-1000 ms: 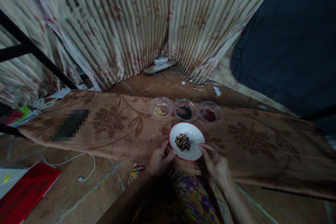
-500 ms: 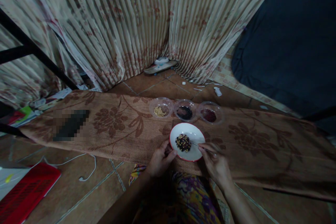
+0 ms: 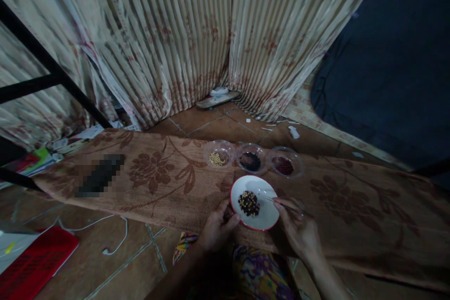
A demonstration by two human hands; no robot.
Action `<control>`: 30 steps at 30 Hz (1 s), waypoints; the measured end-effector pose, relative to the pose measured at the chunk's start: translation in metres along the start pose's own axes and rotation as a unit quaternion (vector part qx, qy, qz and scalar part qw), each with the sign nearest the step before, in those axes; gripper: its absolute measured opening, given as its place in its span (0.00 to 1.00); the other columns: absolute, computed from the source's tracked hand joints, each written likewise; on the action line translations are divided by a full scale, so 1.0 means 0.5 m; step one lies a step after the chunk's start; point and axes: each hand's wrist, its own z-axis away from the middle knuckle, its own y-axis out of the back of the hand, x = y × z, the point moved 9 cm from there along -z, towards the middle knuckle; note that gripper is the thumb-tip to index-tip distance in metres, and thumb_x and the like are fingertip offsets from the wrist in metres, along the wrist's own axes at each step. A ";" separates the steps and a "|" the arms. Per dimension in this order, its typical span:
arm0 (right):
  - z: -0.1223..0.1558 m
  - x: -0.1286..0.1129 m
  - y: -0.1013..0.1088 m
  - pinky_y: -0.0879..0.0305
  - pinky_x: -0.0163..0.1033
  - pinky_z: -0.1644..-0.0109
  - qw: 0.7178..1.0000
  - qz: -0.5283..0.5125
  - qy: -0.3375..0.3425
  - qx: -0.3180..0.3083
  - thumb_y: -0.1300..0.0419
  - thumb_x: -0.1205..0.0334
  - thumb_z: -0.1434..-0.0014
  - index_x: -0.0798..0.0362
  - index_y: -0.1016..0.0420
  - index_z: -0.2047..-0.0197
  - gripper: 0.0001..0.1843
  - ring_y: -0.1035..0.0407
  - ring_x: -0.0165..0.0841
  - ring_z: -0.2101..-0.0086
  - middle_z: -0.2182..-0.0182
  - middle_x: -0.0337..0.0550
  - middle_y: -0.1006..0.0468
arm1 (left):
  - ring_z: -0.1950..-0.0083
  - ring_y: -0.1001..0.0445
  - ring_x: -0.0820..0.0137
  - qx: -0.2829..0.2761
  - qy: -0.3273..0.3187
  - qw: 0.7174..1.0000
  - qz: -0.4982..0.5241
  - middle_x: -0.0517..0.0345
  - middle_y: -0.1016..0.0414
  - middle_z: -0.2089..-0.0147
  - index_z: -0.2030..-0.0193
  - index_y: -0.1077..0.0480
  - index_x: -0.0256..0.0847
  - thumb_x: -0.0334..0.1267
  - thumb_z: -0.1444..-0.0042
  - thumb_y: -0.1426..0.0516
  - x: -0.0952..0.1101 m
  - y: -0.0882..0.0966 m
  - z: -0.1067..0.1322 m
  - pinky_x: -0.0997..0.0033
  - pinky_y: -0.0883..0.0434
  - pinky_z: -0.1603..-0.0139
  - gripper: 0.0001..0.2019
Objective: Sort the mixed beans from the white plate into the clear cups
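A white plate with a red rim [image 3: 270, 218] stands before me, with a heap of mixed beans [image 3: 249, 203], dark and pale yellow, on its left half. My left hand [image 3: 220, 226] is closed on the plate's left edge, thumb at the rim. In my right hand [image 3: 300, 232], fingers pinched, are thin metal tweezers [image 3: 266, 196], their tips over the plate just right of the heap. Behind the plate sit three clear plastic bowls in a row: pale yellow beans [image 3: 216, 159] on the left, black beans [image 3: 250, 161] in the middle, dark red beans [image 3: 282, 166] on the right.
A brown flowered cloth [image 3: 190, 192] covers the long narrow table. A dark blurred-out object [image 3: 101, 176] lies at its left. On the tiled floor are a red basket [image 3: 44, 253], a white cable [image 3: 126, 229] and a skateboard [image 3: 218, 99]. Striped curtains [image 3: 176, 47] hang behind.
The whole view has shifted, so the table sits slightly lower. The tweezers' tips have moved away from the bean heap, towards the plate's upper right. My left hand stays at the rim.
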 end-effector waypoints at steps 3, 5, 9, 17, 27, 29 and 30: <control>-0.056 -0.039 -0.001 0.32 0.44 0.55 0.999 -0.037 0.013 0.023 0.43 0.51 0.40 0.49 0.21 0.63 0.14 0.27 0.39 0.59 0.62 0.45 0.20 | 0.63 0.31 0.69 0.001 -0.011 1.000 0.026 0.57 0.27 0.63 0.44 0.33 0.39 0.43 0.41 0.44 -0.004 -0.003 0.001 0.72 0.32 0.60 0.20; -0.106 -0.080 -0.014 0.33 0.44 0.53 0.995 -0.076 0.041 0.050 0.44 0.52 0.40 0.49 0.21 0.62 0.14 0.27 0.38 0.58 0.62 0.46 0.20 | 0.62 0.30 0.68 -0.006 -0.019 0.998 0.065 0.56 0.26 0.62 0.43 0.34 0.38 0.44 0.41 0.44 -0.006 -0.009 0.000 0.70 0.31 0.58 0.20; -0.198 -0.152 -0.082 0.33 0.44 0.51 0.986 -0.121 0.103 0.057 0.44 0.54 0.40 0.52 0.20 0.64 0.14 0.26 0.38 0.59 0.63 0.47 0.19 | 0.58 0.28 0.66 -0.017 -0.025 0.993 0.113 0.52 0.24 0.58 0.41 0.36 0.39 0.44 0.41 0.43 -0.011 -0.019 -0.003 0.68 0.30 0.54 0.23; -0.196 -0.133 -0.099 0.31 0.45 0.53 0.987 -0.133 0.077 0.051 0.43 0.52 0.42 0.52 0.20 0.63 0.14 0.26 0.39 0.59 0.62 0.48 0.19 | 0.60 0.27 0.65 0.004 -0.040 0.996 0.083 0.51 0.24 0.59 0.42 0.35 0.39 0.43 0.44 0.41 -0.025 -0.016 -0.008 0.69 0.28 0.57 0.24; -0.031 0.010 0.030 0.28 0.46 0.57 0.990 -0.109 -0.063 0.064 0.37 0.52 0.47 0.54 0.19 0.64 0.14 0.25 0.42 0.60 0.62 0.51 0.19 | 0.67 0.31 0.71 0.008 -0.007 0.999 0.031 0.59 0.29 0.68 0.43 0.34 0.38 0.42 0.42 0.43 -0.020 -0.007 -0.004 0.75 0.33 0.66 0.21; 0.010 0.044 0.026 0.29 0.48 0.54 0.990 -0.092 -0.099 0.032 0.38 0.51 0.46 0.53 0.20 0.63 0.15 0.25 0.43 0.59 0.62 0.51 0.19 | 0.66 0.31 0.70 -0.001 -0.005 0.999 0.036 0.59 0.28 0.67 0.41 0.36 0.39 0.42 0.42 0.44 -0.017 -0.010 -0.005 0.74 0.33 0.64 0.22; 0.027 0.056 0.023 0.29 0.49 0.53 0.990 -0.083 -0.112 0.020 0.39 0.50 0.45 0.53 0.20 0.63 0.15 0.26 0.43 0.59 0.61 0.51 0.19 | 0.65 0.30 0.70 -0.005 -0.005 0.999 0.036 0.58 0.28 0.65 0.40 0.37 0.40 0.42 0.41 0.45 -0.016 -0.011 -0.005 0.73 0.32 0.63 0.22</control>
